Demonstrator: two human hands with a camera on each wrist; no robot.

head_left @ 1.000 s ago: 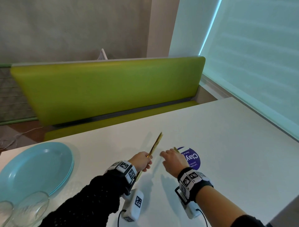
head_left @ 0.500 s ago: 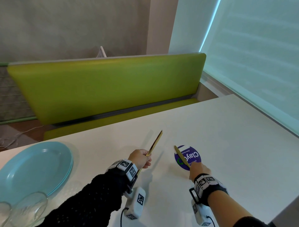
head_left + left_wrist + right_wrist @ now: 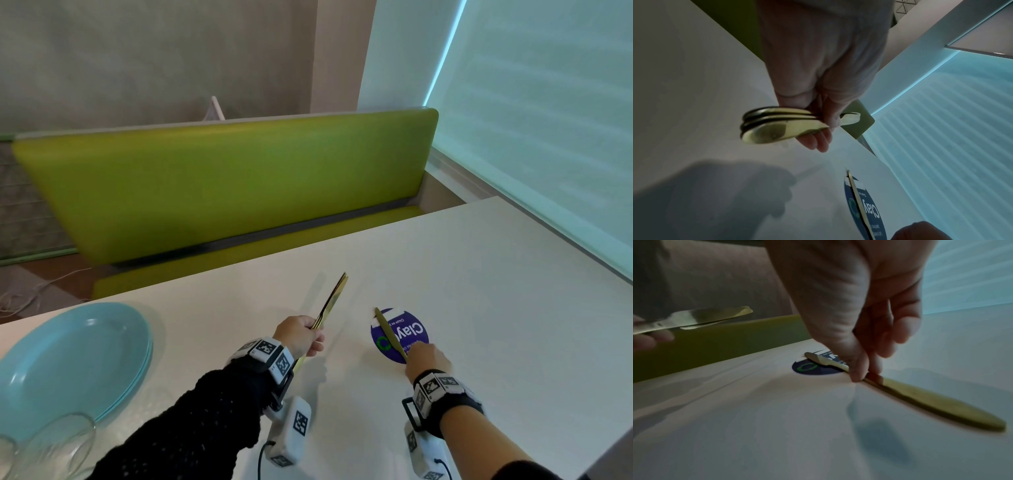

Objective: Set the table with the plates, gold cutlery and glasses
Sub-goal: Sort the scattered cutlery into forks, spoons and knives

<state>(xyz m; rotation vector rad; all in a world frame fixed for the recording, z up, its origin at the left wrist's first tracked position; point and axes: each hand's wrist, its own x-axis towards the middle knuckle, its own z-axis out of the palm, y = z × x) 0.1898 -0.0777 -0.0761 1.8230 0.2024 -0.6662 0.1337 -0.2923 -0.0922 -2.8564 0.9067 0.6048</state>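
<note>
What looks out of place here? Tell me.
The knife that the right hand is setting down lies slanted across the purple sticker, with no plate beside it. The plates sit stacked far left.

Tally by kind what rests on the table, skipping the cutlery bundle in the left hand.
Blue plate stack: 1
Glasses: 2
Gold knife: 1
Purple sticker: 1
Total: 5

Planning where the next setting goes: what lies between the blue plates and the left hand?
Only bare white table separates the blue plates and left hand, per the head view.
</note>
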